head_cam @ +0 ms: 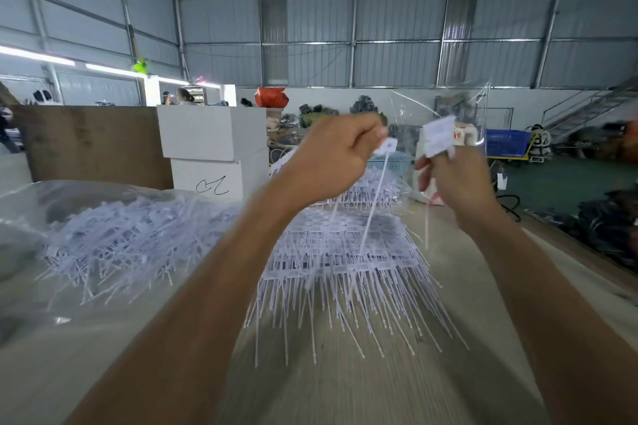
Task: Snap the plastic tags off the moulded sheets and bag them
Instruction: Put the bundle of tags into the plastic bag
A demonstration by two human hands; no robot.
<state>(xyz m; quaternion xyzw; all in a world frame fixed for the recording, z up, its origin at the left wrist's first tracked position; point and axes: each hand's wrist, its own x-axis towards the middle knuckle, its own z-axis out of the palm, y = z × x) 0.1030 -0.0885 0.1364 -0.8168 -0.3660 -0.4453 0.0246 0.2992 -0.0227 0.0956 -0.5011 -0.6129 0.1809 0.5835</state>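
Head view: your left hand (331,159) is raised above the worktop (362,390), its grip pinched on a single tag (489,146) whose thin tail hangs down. Your right hand (455,183) is also raised, just beside the left, its grip clamped on a bundle of tags (438,138) inside a clear bag (448,107). Moulded sheets (345,252) lie stacked on the worktop beneath both hands. A loose heap of white plastic pieces (131,241) sits left of the stack on clear plastic film (69,197). Two white boxes (214,155) stand behind.

Handwritten scrawl on white box (207,179)
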